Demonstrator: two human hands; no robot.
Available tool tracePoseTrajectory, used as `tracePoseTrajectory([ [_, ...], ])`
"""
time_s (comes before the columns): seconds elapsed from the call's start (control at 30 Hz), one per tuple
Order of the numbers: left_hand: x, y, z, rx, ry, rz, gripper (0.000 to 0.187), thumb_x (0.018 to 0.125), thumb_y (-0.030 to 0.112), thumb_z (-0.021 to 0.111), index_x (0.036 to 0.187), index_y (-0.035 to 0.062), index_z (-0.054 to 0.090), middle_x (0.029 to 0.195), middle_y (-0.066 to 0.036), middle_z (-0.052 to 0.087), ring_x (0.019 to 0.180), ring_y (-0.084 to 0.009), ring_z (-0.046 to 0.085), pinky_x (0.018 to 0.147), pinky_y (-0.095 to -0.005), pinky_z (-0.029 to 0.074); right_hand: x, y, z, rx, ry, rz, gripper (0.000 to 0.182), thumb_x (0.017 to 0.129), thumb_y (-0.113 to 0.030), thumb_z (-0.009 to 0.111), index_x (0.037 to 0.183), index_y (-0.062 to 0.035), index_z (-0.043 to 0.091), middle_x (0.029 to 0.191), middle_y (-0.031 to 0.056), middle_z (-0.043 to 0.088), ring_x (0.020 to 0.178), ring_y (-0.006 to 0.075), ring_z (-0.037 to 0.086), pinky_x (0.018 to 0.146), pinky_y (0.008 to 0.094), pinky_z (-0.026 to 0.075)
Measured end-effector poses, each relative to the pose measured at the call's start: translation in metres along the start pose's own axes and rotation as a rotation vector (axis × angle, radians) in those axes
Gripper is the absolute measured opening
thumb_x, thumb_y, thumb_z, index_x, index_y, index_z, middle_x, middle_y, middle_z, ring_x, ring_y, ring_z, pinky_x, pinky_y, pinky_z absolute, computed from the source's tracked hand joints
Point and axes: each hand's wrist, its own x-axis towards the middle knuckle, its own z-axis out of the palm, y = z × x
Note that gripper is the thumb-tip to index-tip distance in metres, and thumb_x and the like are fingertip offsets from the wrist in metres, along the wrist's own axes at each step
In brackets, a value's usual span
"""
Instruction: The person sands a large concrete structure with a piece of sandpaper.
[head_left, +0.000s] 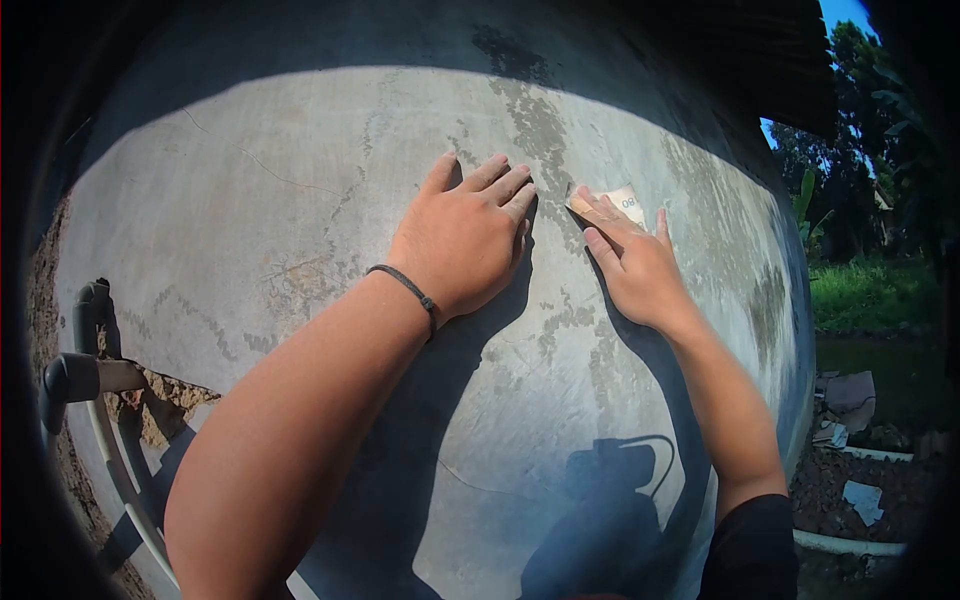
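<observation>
A grey cement wall (270, 170) fills most of the head view, with fine cracks and darker damp-looking patches. My left hand (462, 240) lies against it palm down, fingers stretched out and holding nothing. A dark cord bracelet (403, 281) circles that wrist. To the right, my right hand (640, 270) presses a folded piece of sandpaper (624, 202) against the wall. The sandpaper's pale backing carries a printed "80", and my fingers cover part of it. Its abrasive side is hidden.
Grey pipes with elbow fittings (72, 380) stand at the left beside broken, rough masonry (155, 395). A dark roof edge (780, 60) overhangs the upper right. Rubble, paper scraps (862, 500) and a white pipe (850, 544) lie on the ground at right, with grass beyond.
</observation>
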Motion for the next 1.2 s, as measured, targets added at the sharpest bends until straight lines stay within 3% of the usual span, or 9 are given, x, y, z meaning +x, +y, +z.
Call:
tracePoseTrajectory([
  [0.07,-0.002,0.002,-0.003,-0.01,-0.022,-0.01,0.039,0.092,0.02,0.047,0.129,0.0096,0.053,0.14,-0.004,0.048,0.133,-0.0201,0.04,0.109,-0.0482,0.028,-0.009,-0.003,-0.001,-0.062,-0.072,0.033,0.042,0.1,-0.037,0.031,0.138,-0.0271,0.046,0.147,-0.0042,0.04,0.135,0.0213,0.037,0.113,0.0601,0.004],
  [0.2,-0.006,-0.007,-0.004,-0.016,0.039,0.041,0.038,0.094,0.023,0.042,0.125,0.0085,0.058,0.135,-0.004,0.052,0.129,-0.0188,0.044,0.107,-0.0446,0.03,0.128,0.001,0.005,0.012,0.014,0.141,0.043,0.1,-0.036,0.03,0.139,-0.0266,0.043,0.147,-0.0024,0.039,0.136,0.0247,0.035,0.112,0.062,0.005],
  [0.27,-0.008,-0.011,-0.013,0.002,-0.019,0.021,0.038,0.093,0.022,0.044,0.127,0.0096,0.055,0.138,-0.004,0.05,0.131,-0.0196,0.042,0.108,-0.0468,0.03,0.145,0.001,0.016,0.021,0.062,0.121,0.043,0.1,-0.036,0.03,0.139,-0.0264,0.043,0.147,-0.0021,0.039,0.136,0.0254,0.035,0.111,0.0621,0.005],
  [0.5,-0.013,-0.005,-0.015,-0.005,-0.053,0.005,0.044,0.088,0.018,0.051,0.131,0.009,0.052,0.142,-0.004,0.045,0.135,-0.0207,0.037,0.11,-0.0485,0.028,-0.051,-0.004,0.0,-0.047,-0.052,-0.039,0.039,0.1,-0.032,0.035,0.136,-0.0287,0.049,0.145,-0.0067,0.042,0.135,0.022,0.037,0.111,0.0621,0.004],
  [0.63,-0.011,-0.004,-0.018,-0.011,-0.076,0.007,0.043,0.088,0.017,0.051,0.131,0.0092,0.052,0.142,-0.004,0.045,0.134,-0.0212,0.038,0.109,-0.0486,0.028,0.053,-0.001,-0.002,-0.032,-0.009,0.024,0.039,0.1,-0.033,0.033,0.135,-0.0278,0.049,0.142,-0.004,0.045,0.134,0.0251,0.039,0.111,0.0626,0.004],
  [0.7,-0.008,-0.006,-0.021,0.008,-0.078,-0.002,0.043,0.088,0.017,0.051,0.131,0.0094,0.052,0.142,-0.004,0.046,0.134,-0.0212,0.039,0.109,-0.0485,0.029,0.126,-0.002,-0.007,-0.039,-0.086,0.18,0.039,0.099,-0.033,0.033,0.135,-0.027,0.048,0.141,-0.0029,0.046,0.133,0.0249,0.039,0.111,0.0629,0.004],
  [0.8,-0.008,-0.001,-0.023,-0.006,-0.118,-0.002,0.043,0.088,0.017,0.051,0.13,0.0099,0.053,0.142,-0.004,0.046,0.133,-0.0214,0.039,0.108,-0.0483,0.03,0.121,-0.001,-0.001,-0.06,-0.046,0.149,0.04,0.099,-0.033,0.034,0.136,-0.0261,0.048,0.141,-0.003,0.047,0.133,0.0241,0.04,0.111,0.0626,0.004],
  [0.93,-0.005,0.004,-0.021,-0.013,-0.105,-0.026,0.043,0.088,0.017,0.051,0.131,0.0107,0.053,0.141,-0.004,0.046,0.133,-0.0215,0.039,0.108,-0.0491,0.029,-0.015,0.004,-0.002,-0.014,-0.045,-0.023,0.04,0.099,-0.034,0.035,0.135,-0.0253,0.049,0.143,-0.0033,0.045,0.133,0.0233,0.04,0.112,0.0614,0.003],
  [1.2,-0.012,0.006,-0.018,0.027,-0.065,-0.032,0.049,0.086,0.022,0.056,0.133,0.0121,0.05,0.142,-0.004,0.045,0.135,-0.0215,0.036,0.109,-0.0486,0.027,0.127,-0.003,-0.003,-0.08,-0.03,0.146,0.041,0.099,-0.037,0.032,0.135,-0.0263,0.05,0.139,0.0012,0.049,0.129,0.0286,0.045,0.111,0.0627,0.002],
])
